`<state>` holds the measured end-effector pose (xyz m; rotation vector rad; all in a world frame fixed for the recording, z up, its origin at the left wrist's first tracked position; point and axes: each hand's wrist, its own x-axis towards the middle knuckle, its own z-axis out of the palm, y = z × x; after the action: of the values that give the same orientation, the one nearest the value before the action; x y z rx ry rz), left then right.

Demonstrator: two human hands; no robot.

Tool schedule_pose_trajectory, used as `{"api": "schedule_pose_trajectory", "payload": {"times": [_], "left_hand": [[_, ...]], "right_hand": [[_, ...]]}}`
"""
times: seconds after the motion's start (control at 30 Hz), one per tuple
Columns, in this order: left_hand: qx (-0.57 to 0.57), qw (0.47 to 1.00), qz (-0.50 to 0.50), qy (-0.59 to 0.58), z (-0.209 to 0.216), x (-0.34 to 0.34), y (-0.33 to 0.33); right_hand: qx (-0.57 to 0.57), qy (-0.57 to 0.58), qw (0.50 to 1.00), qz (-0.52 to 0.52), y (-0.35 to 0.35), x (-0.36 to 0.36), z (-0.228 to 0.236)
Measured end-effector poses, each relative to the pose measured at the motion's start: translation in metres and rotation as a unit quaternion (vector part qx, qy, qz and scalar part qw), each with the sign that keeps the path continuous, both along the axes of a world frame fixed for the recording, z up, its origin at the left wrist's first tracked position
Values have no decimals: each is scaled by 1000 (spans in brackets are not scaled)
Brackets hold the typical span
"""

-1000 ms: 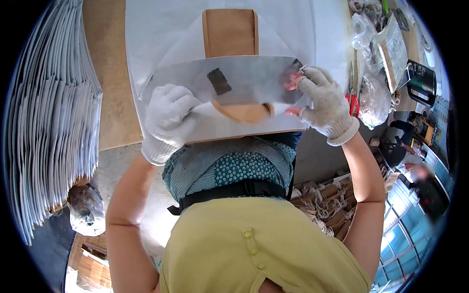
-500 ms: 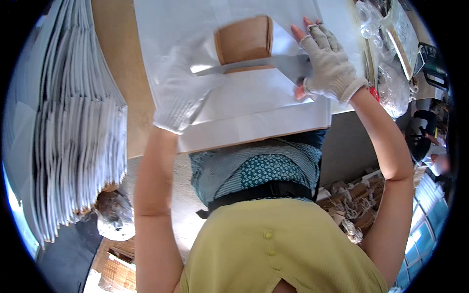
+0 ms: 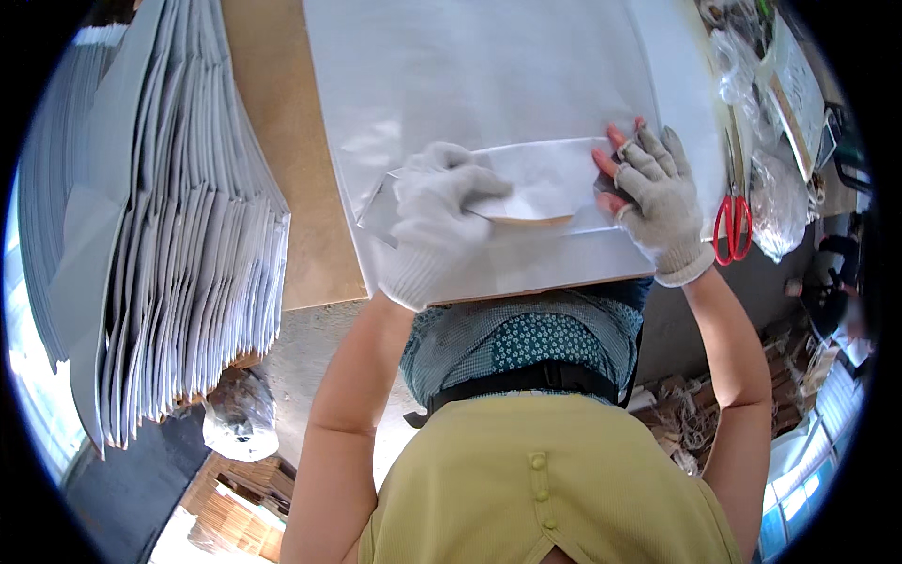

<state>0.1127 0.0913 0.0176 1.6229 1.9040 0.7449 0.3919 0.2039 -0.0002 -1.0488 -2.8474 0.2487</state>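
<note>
A large white paper bag (image 3: pixel 526 263) with brown inner paper lies on the table, its near end folded into a flat bottom. On the left part of that fold presses my left hand (image 3: pixel 437 202), in a white knit glove, fingers curled; slightly blurred, it hides whatever is in its grasp. A white flap (image 3: pixel 550 174) of the bottom lies between the hands, with a brown edge showing along its near side. My right hand (image 3: pixel 653 193), in a fingertip-less knit glove, rests with fingers spread on the right end of the fold.
A thick stack of folded white paper bags (image 3: pixel 188 226) stands at the left. Red-handled scissors (image 3: pixel 733 226) lie by the table's right edge, beside clear plastic wrapping (image 3: pixel 778 202). Cardboard pieces (image 3: pixel 235 512) lie lower down at the left. A person (image 3: pixel 832 282) is at the far right.
The brown flap that stood open on the bag's bottom is now folded over, showing white. My left hand has moved in toward the middle and curled. The right hand stays spread at the right end.
</note>
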Motion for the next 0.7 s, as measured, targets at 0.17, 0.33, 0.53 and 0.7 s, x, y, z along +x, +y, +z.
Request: {"api": "schedule_pose_trajectory", "payload": {"times": [0.17,0.33,0.53,0.7], "left_hand": [[-71,991,-108,-42,17,-4,2],[29,988,28,148,-11,-5,-17],[118,958,63,255,-24,27,6],[190,962,36,194,-27,13,5]], "right_hand": [[-51,145,987,50,0,-52,-11],[-23,153,985,71,-10,-78,-7],[4,176,984,-32,-18,-104,-13],[14,179,980,80,-10,-91,-8]]}}
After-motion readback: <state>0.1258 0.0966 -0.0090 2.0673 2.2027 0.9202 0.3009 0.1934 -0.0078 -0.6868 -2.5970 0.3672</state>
